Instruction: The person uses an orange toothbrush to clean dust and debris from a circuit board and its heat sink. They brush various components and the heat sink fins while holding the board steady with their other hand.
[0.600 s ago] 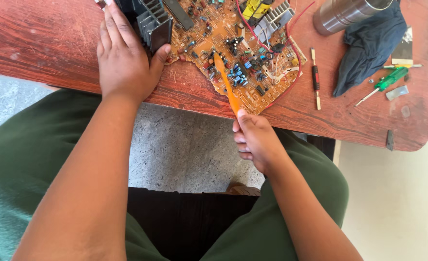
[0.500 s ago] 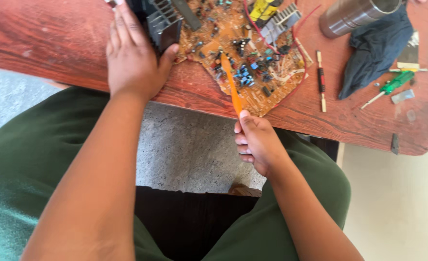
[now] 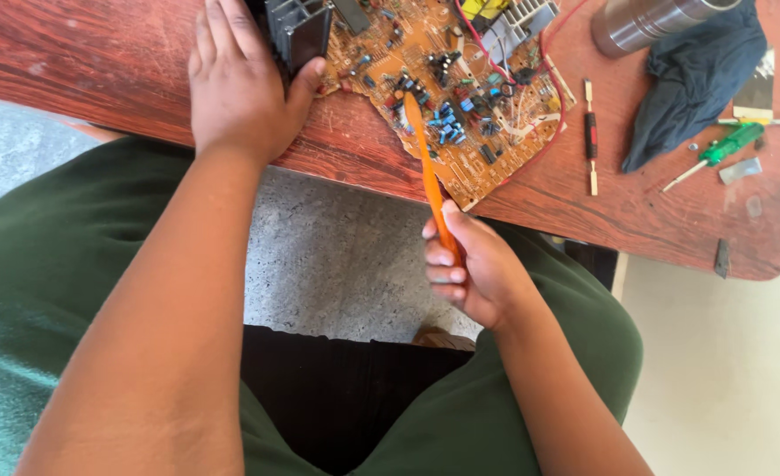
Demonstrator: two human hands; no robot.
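Note:
A brown circuit board (image 3: 447, 97) with many small parts lies on the reddish wooden table (image 3: 81, 66). My left hand (image 3: 236, 84) lies flat on the table, its thumb against a black finned heat sink (image 3: 297, 31) at the board's left end. My right hand (image 3: 474, 269) hangs below the table edge, closed around a long orange tool (image 3: 425, 167). The tool's tip rests among the blue components in the board's middle.
On the right of the table lie a small red-handled tool (image 3: 591, 137), a dark cloth (image 3: 694, 84), a metal cylinder (image 3: 650, 22), a green screwdriver (image 3: 716, 154) and small metal bits. My green-clad knees and grey floor show below.
The view has shifted slightly; both hands keep their grip and place, with the orange tool still on the board.

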